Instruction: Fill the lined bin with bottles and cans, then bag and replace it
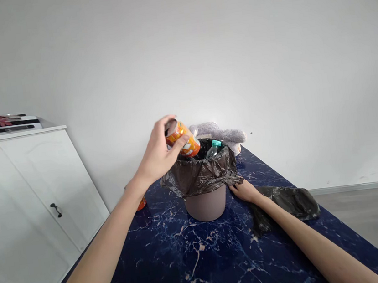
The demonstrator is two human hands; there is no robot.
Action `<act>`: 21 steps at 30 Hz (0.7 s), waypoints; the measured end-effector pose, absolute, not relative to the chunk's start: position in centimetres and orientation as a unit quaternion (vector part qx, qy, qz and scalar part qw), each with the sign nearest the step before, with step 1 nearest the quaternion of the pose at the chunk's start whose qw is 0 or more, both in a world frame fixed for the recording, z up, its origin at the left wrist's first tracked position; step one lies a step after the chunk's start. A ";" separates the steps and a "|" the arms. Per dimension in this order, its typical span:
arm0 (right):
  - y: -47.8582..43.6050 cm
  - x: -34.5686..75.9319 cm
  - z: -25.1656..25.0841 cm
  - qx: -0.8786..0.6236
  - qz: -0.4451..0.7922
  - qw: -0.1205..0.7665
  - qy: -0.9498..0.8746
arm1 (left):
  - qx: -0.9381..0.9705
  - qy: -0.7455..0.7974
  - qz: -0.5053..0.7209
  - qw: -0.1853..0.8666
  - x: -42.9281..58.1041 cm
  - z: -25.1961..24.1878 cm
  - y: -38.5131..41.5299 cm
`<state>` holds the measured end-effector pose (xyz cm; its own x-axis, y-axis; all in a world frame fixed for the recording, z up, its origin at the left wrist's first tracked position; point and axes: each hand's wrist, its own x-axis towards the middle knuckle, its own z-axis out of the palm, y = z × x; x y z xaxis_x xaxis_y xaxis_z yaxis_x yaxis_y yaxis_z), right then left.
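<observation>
My left hand is closed around an orange soda can, tilted over the mouth of a trash bin. The can's top faces up and to the left. A black trash bag lines the bin and hangs over its rim. Inside stands a clear plastic bottle with a teal cap. Low on the bin's right side, my right hand reaches the bag's hanging edge. Its fingertips are hidden there, so their grip cannot be made out.
Another orange can stands left of the bin, partly behind my left forearm. A folded black plastic bag lies at right on the blue marbled table. Behind the bin is a grey plush toy by the wall. A white cabinet stands left.
</observation>
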<state>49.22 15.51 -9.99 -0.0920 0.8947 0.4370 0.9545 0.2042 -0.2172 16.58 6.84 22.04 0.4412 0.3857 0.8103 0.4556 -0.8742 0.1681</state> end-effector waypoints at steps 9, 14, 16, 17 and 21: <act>15.6 49.1 -10.0 -0.628 -0.057 0.256 -0.733 | -0.884 -0.359 -0.282 -0.097 15.1 20.7 10.2; 15.4 49.1 -9.9 -0.627 -0.057 0.265 -0.730 | -0.840 -0.445 -0.309 -0.007 11.6 20.5 11.6; 15.4 49.1 -9.9 -0.627 -0.057 0.268 -0.729 | -0.823 -0.492 -0.282 0.024 9.6 20.1 12.8; 15.4 49.0 -9.9 -0.627 -0.057 0.270 -0.729 | -0.818 -0.512 -0.262 0.030 8.5 19.7 13.4; 15.4 49.0 -9.9 -0.625 -0.058 0.276 -0.728 | -0.786 -0.600 -0.148 0.025 4.3 16.9 15.4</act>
<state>48.99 15.43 -9.93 -0.0675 0.8776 0.4747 0.9421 0.2128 -0.2593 4.28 15.44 16.90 0.2369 0.9353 0.2628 0.9502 -0.2794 0.1377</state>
